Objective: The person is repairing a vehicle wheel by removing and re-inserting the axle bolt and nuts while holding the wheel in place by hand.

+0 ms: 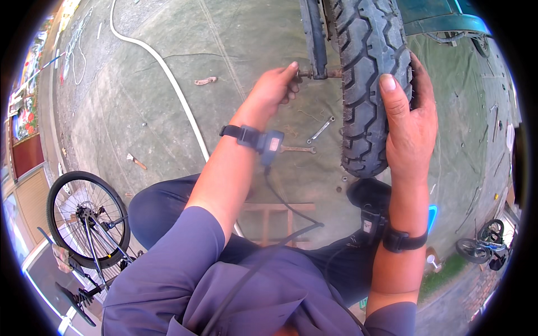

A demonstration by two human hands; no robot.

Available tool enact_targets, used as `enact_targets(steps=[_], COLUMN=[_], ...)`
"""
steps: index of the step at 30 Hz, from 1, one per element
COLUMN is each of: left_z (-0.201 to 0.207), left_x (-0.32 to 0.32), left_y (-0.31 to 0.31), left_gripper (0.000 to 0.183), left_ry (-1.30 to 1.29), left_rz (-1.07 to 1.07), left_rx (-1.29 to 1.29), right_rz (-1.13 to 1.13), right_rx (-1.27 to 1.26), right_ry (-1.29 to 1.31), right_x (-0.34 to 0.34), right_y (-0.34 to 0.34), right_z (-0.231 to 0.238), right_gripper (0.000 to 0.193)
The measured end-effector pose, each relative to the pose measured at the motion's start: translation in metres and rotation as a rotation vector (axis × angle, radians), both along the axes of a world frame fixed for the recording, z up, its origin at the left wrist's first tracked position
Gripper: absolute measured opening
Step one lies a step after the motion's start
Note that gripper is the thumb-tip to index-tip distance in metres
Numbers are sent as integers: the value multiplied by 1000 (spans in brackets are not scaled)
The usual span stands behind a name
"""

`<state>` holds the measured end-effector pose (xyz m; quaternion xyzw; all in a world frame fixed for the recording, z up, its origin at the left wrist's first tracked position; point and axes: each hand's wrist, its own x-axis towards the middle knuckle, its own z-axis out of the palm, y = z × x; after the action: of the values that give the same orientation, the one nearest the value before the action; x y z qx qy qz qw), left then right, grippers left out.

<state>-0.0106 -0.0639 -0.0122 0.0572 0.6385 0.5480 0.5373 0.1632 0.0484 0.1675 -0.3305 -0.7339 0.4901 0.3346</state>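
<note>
A black, chunky-treaded tyre (363, 95) stands upright in front of me, right of a dark metal arm (315, 42). A rusty axle (334, 73) passes through the lower end of that arm toward the wheel. My left hand (276, 87) is closed at the axle's outer end, its thumb pointing toward it; the curled fingers hide what lies inside. On the tyre's right side my right hand (412, 120) grips, thumb on the tread and fingers behind the sidewall. Below the axle, a ring spanner (320, 130) and an open-ended spanner (300, 149) lie on the ground.
A pale hose (176, 87) curves across the green ground sheet on the left. A small wooden-handled tool (137, 162) lies beyond my left knee. A bicycle (92, 224) is at lower left. A teal metal frame (445, 25) stands at upper right; another bicycle (473, 250) is farther right.
</note>
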Motion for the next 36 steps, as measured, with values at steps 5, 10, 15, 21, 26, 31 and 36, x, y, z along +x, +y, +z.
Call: enact_targets(steps=[5, 10, 15, 21, 26, 31, 36], left_z=[-2, 3, 8, 7, 7, 4, 5], left_x=[-2, 3, 2, -1, -1, 4, 5], left_y=[2, 3, -13, -12, -11, -10, -7], left_gripper=[42, 35, 35, 35, 32, 28, 32], left_ry=[-11, 50, -1, 5, 4, -39, -35], left_rz=[19, 86, 44, -3, 10, 85, 76], left_rx=[-17, 84, 218, 204, 167, 126, 68], right_rz=[-2, -2, 16, 13, 11, 5, 14], right_rx=[13, -24, -27, -22, -7, -10, -1], right_ry=[-16, 15, 39, 28, 26, 22, 21], right_x=[0, -1, -1, -1, -1, -2, -1], right_y=[0, -1, -1, -1, 0, -1, 1], right_z=[2, 1, 0, 2, 0, 2, 0], right_gripper=[68, 67, 67, 67, 66, 66, 66])
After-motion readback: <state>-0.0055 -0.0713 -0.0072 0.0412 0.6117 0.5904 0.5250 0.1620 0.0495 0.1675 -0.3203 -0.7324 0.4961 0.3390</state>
